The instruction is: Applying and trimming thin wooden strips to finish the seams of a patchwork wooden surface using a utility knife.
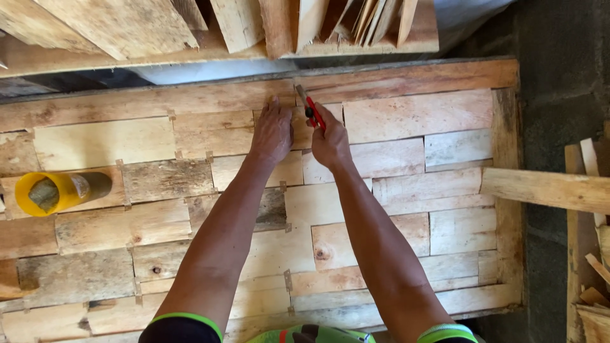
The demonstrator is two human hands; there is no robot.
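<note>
Your right hand (330,141) closed around a red utility knife (310,107), blade tip on the patchwork wood panel (406,190), your left hand (272,132) pressed flat beside it (fingers spread), yellow tube (60,190) far left.

A yellow plastic tube (60,190) lies on its side at the left, its open mouth stuffed with a greyish wad. Along the far edge, a heap of rough-sawn pale wooden offcuts (222,25) rests on a long plank, some pieces leaning upright. At the right, a single pale wooden batten (546,189) juts in from a pile of splintered timber scraps (594,254) stacked near the corner. A grey concrete floor (559,70) shows at the far right, beside the scraps.
</note>
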